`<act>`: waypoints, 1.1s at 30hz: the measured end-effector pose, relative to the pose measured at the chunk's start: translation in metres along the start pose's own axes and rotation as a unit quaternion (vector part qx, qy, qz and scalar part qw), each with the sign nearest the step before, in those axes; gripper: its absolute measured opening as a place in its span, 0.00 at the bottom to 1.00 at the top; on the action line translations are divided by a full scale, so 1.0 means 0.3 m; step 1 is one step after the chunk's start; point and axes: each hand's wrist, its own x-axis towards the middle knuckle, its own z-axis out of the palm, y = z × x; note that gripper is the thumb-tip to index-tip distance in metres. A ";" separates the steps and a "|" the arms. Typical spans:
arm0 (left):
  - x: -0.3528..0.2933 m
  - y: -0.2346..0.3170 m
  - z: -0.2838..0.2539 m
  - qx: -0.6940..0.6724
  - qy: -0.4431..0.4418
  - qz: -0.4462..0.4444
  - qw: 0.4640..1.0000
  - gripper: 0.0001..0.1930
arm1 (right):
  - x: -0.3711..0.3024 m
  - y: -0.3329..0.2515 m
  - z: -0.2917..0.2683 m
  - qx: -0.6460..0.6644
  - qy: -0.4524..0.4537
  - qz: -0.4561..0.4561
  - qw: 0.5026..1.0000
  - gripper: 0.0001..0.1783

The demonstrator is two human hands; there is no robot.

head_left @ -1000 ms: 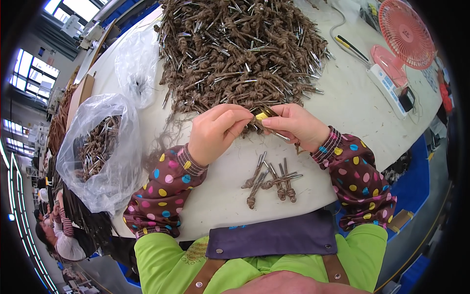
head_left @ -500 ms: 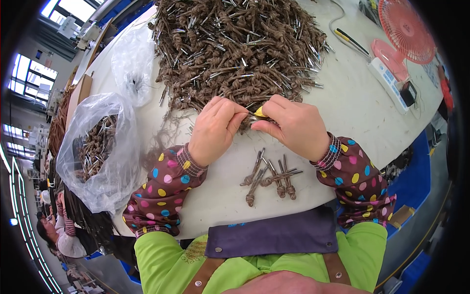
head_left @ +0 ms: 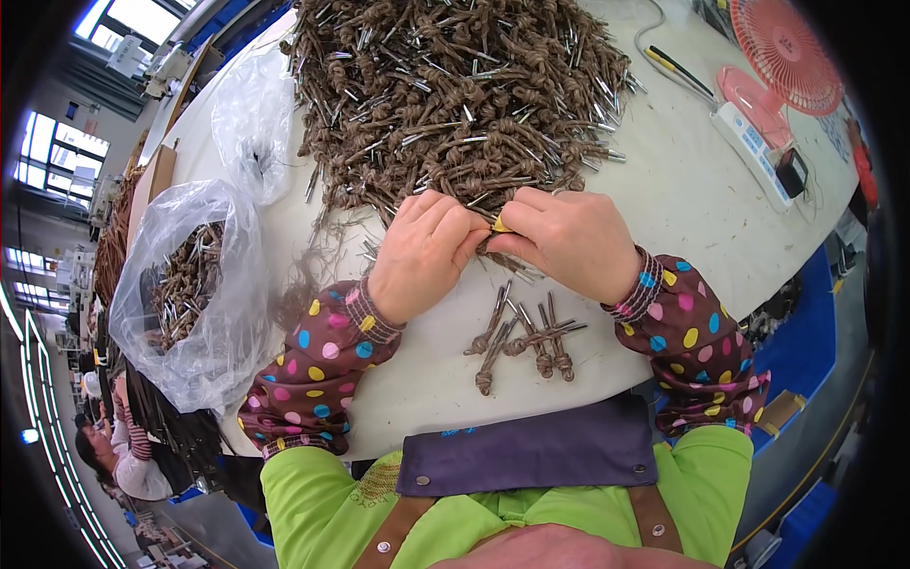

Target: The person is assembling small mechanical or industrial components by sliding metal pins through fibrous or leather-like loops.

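a small yellow item is pinched in the right hand at the near edge of a heap of knotted brown cords; the left hand meets it from the left, fingertips closed, apparently on a dark strand, the item's long axis hidden by fingers. on the wearer's side of the heap lie loose metal-tipped cords; table spreads to its right, a plastic bag to its left.

Knotted-cord pile blocking ahead, plastic bag at left, open tabletop rightward
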 end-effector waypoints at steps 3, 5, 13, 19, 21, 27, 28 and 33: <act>-0.008 -0.009 -0.004 0.008 0.012 -0.018 1.000 0.06 | 0.005 0.012 0.018 0.109 0.011 0.043 0.993 0.15; -0.013 -0.031 -0.005 -0.016 0.046 -0.082 0.995 0.06 | 0.026 0.024 -0.006 0.213 -0.034 0.134 0.967 0.18; 0.009 -0.066 -0.080 0.131 0.078 -0.096 0.984 0.08 | 0.026 0.045 0.059 0.383 -0.029 0.247 0.890 0.23; 0.024 0.005 -0.087 0.191 0.087 -0.104 0.972 0.27 | 0.060 -0.059 0.046 0.425 0.001 0.208 0.881 0.32; 0.029 0.029 -0.089 0.125 0.123 -0.144 0.974 0.30 | 0.067 -0.115 0.051 0.414 -0.011 0.205 0.887 0.31; 0.004 -0.009 -0.113 -0.007 0.002 -0.147 0.989 0.32 | 0.081 -0.103 0.096 0.511 0.000 0.232 0.828 0.27; 0.002 -0.016 -0.140 -0.026 -0.052 -0.117 0.991 0.28 | 0.083 -0.076 0.094 0.550 0.039 0.234 0.801 0.26; -0.001 -0.002 -0.259 -0.226 -0.318 -0.159 0.907 0.18 | 0.055 0.110 0.053 0.310 0.071 0.257 0.912 0.24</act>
